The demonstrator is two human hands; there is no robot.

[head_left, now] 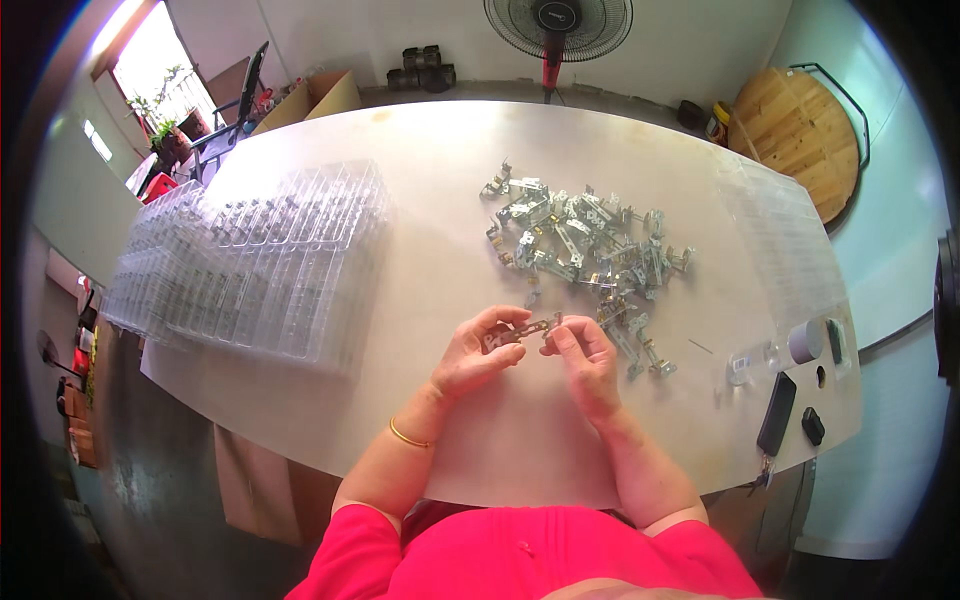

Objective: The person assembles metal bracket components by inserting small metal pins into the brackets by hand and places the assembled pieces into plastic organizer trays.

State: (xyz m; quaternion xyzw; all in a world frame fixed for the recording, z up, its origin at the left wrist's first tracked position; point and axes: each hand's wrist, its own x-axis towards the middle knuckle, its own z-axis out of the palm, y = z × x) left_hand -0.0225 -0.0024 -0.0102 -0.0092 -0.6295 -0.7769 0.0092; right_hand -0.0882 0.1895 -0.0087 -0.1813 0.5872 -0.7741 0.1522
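Near the middle of the table, my left hand (476,350) pinches one end of a narrow metal bracket (530,330) between thumb and fingers. The bracket's other end is gripped by the thumb and fingertips of my right hand (585,360). Small details of the piece are too fine to make out. Just beyond my hands lies a loose pile of similar metal brackets (570,230), silver with some brass-coloured bits. Some of the pile reaches close to my right hand.
Stacked clear plastic trays (310,290) with metal parts cover the table's left side; more clear trays (780,240) stand at the right. A clear bottle (750,365), a black phone-shaped object (776,414) and a small black item (813,427) lie near the right edge. A fan (558,20) stands behind.
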